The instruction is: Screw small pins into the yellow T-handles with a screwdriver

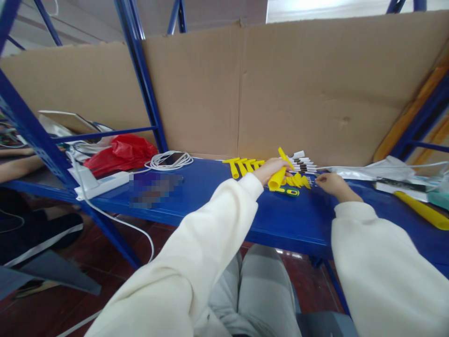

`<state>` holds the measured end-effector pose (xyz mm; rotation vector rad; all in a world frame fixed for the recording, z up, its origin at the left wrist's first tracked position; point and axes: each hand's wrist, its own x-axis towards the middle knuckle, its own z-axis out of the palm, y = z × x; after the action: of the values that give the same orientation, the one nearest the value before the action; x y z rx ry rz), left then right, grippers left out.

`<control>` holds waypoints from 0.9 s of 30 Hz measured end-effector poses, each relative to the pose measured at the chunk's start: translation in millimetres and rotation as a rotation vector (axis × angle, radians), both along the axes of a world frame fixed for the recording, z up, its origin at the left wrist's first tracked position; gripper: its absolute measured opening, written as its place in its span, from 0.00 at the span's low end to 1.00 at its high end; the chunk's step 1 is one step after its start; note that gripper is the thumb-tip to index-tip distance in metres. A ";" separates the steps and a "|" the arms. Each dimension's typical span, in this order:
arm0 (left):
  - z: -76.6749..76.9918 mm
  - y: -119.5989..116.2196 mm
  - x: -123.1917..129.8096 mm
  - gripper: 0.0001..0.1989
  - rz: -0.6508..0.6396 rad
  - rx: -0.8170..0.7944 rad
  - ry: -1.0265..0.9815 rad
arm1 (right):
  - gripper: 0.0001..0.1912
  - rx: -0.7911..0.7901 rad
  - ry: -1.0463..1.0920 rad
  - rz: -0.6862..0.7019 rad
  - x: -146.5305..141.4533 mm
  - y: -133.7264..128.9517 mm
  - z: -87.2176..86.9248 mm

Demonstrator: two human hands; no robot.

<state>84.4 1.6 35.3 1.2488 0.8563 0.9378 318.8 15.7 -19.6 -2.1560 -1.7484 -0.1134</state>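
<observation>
My left hand (272,169) is wrapped round a yellow T-shaped tube (278,179), its wide open end tilted toward me. Several similar yellow T-shaped pieces (233,167) lie in a row left of that hand. Just right of it are several small yellow pieces (298,180) and a stack of white and dark sticks (304,164). A green and yellow tool (292,192) lies below the held tube. My right hand (329,183) is over the table at the right of the small pieces, its fingertips pressed together; what they hold, if anything, is too small to name.
The blue table (210,187) backs onto a cardboard panel (196,93). On the left are a coiled white cable (170,161), a power strip (108,183) and a red bag (122,152). A long yellow tube (423,209) lies far right. Another person's arm (21,168) shows far left.
</observation>
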 end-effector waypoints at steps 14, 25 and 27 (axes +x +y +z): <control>-39.6 13.5 -108.4 0.32 0.475 0.300 0.115 | 0.09 -0.012 0.021 0.013 -6.7 -5.4 0.5; -49.5 11.8 -113.1 0.31 0.451 0.553 0.401 | 0.13 -0.052 0.021 0.020 -1.8 -4.4 -1.4; -49.7 10.2 -113.0 0.31 0.435 0.583 0.413 | 0.14 -0.049 0.015 0.039 -1.4 -2.3 -3.2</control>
<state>-28.6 11.8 -14.4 1.8408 1.2657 1.3646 317.4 13.4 -22.8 -2.1497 -1.8010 -0.0445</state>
